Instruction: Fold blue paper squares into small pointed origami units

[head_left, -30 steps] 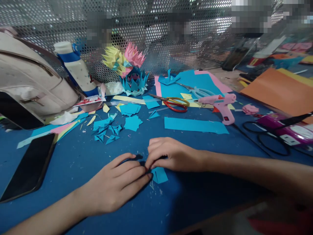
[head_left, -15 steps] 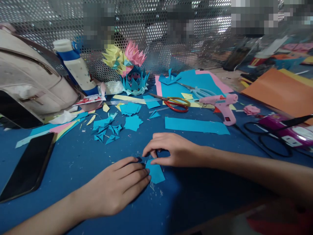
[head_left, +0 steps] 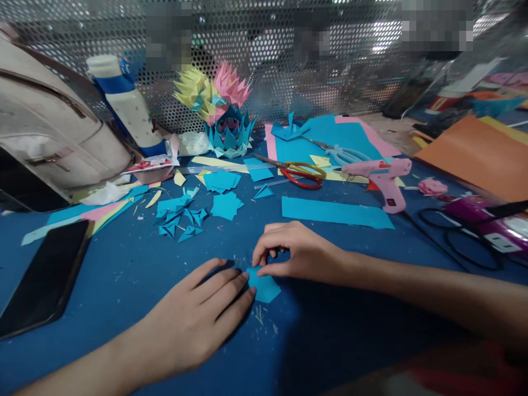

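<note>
A small piece of blue paper (head_left: 267, 290) lies on the blue table in front of me. My left hand (head_left: 200, 313) is palm down with its fingers stretched and slightly spread, the fingertips touching the paper's left edge. At the top of the same piece, my right hand (head_left: 303, 250) has its thumb and curled index finger closed on the edge. Beyond the hands are stacked blue paper cut-outs (head_left: 226, 205) and several small folded blue paper pieces (head_left: 191, 233). A long blue paper strip (head_left: 336, 213) lies past my right hand.
Scissors with red and yellow handles (head_left: 305, 175), a pink glue gun (head_left: 385, 179) and its cable lie beyond. Folded paper flowers (head_left: 231, 132) stand by the perforated metal screen. At left are a phone (head_left: 43, 278), a bottle (head_left: 127, 107) and a bag (head_left: 61, 121). Orange sheets (head_left: 478, 157) lie right.
The blue paper piece has turned slightly between my hands. My left fingers have spread a little, and my right index finger has drawn closer to the thumb. The view has shifted slightly.
</note>
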`<action>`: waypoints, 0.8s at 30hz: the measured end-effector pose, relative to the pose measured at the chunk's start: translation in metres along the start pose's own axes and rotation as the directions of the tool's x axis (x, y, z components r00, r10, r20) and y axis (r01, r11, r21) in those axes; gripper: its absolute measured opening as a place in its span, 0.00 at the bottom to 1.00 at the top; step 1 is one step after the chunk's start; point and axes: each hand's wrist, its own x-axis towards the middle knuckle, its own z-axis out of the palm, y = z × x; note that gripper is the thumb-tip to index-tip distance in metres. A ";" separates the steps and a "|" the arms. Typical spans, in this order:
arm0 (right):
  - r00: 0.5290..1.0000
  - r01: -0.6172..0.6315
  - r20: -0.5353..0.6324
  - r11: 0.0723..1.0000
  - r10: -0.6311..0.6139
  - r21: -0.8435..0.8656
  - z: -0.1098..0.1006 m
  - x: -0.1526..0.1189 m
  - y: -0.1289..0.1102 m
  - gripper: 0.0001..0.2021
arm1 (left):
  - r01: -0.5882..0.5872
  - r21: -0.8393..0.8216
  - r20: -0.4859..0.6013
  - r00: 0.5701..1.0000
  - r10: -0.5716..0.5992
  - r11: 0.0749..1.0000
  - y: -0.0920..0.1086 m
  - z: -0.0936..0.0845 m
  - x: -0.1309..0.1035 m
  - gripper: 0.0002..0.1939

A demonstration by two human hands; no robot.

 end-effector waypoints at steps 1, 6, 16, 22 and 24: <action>0.999 0.036 0.006 0.999 -0.036 0.009 0.000 0.000 0.001 0.04 | 0.001 -0.001 -0.002 1.000 -0.001 1.000 0.000 0.000 0.000 0.17; 0.976 0.211 0.054 0.977 -0.211 0.010 -0.003 -0.001 0.006 0.06 | 0.001 -0.027 -0.001 1.000 -0.001 1.000 0.000 -0.001 0.000 0.17; 0.904 0.417 0.154 0.901 -0.398 -0.119 -0.011 0.001 0.006 0.10 | 0.013 -0.033 0.043 0.999 -0.012 0.999 -0.003 -0.001 -0.001 0.17; 0.872 0.476 0.207 0.867 -0.443 -0.149 -0.015 0.003 0.009 0.08 | 0.007 -0.038 0.037 0.999 -0.005 0.999 -0.002 0.000 0.000 0.17; 0.869 0.481 0.217 0.863 -0.445 -0.153 -0.016 0.003 0.010 0.08 | 0.009 -0.038 0.035 0.999 -0.008 0.999 -0.002 -0.001 0.000 0.17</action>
